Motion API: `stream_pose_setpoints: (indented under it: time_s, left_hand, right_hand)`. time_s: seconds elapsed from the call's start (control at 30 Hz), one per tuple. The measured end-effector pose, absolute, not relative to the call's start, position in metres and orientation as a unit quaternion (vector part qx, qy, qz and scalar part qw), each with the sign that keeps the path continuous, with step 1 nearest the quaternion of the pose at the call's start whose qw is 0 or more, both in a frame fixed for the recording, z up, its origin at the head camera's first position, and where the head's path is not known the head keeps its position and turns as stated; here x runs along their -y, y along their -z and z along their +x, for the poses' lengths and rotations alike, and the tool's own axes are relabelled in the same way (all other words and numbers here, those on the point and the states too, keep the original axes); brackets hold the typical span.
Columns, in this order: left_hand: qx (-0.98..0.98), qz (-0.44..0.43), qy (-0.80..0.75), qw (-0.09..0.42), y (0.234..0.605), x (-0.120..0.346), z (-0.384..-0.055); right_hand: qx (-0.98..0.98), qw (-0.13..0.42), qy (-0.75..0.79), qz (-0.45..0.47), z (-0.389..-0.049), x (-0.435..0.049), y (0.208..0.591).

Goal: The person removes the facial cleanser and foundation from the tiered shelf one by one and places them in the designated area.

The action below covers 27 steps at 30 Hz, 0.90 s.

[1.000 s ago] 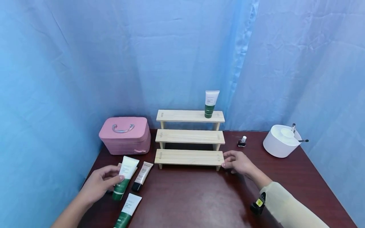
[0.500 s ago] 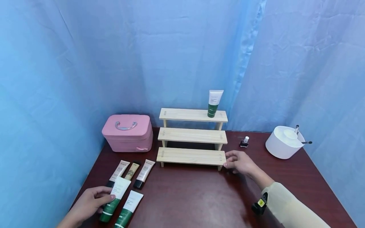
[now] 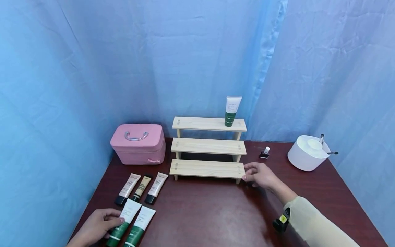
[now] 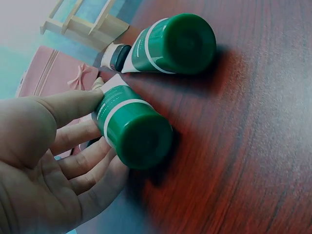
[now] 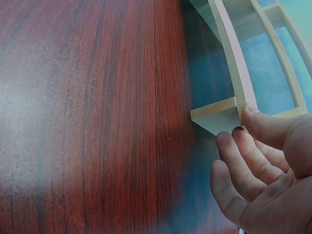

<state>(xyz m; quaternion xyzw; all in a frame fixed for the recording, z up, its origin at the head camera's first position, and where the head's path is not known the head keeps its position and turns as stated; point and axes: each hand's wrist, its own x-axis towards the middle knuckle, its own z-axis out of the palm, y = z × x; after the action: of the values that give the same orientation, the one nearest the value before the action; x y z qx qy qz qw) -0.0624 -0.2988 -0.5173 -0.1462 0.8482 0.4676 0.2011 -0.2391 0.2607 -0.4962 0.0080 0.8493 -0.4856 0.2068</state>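
My left hand (image 3: pixel 99 224) grips a white-and-green squeeze tube (image 4: pixel 126 117) between thumb and fingers, low over the near left of the table. Beside it, to the right, a matching tube (image 3: pixel 140 224) lies with its green cap toward me. At the right end of the lowest step of a three-tier wooden display stand (image 3: pixel 206 169), my right hand (image 3: pixel 261 176) holds the board's edge, thumb on it and fingertips just below. A third such tube (image 3: pixel 232 111) stands cap-down on the top tier, toward the right.
Two BB cream tubes (image 3: pixel 156 188) and a slim tan tube (image 3: pixel 142 187) lie behind the green ones. A pink case (image 3: pixel 137 145) stands back left. Right of the stand are a nail polish bottle (image 3: pixel 264 153) and a white brush holder (image 3: pixel 305 156).
My left hand has brought its tube down toward the near edge, beside the matching tube, uncovering the BB cream and tan tubes. My right hand keeps its place on the stand.
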Motion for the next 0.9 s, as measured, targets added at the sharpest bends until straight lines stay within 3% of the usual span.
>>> stream_pose_setpoints:
  time_s: [0.4, 0.9]
  left_hand:
    - [-0.833, -0.147, -0.479, 0.234, 0.5142, 0.3032, -0.0575]
    - [-0.846, -0.196, -0.441, 0.225, 0.5166, 0.2966, -0.0584]
  right_hand:
    - [-0.848, 0.209, 0.487, 0.003, -0.2397, -0.2606, 0.4959]
    - [-0.850, 0.203, 0.487, 0.001, -0.2407, -0.2633, 0.4980]
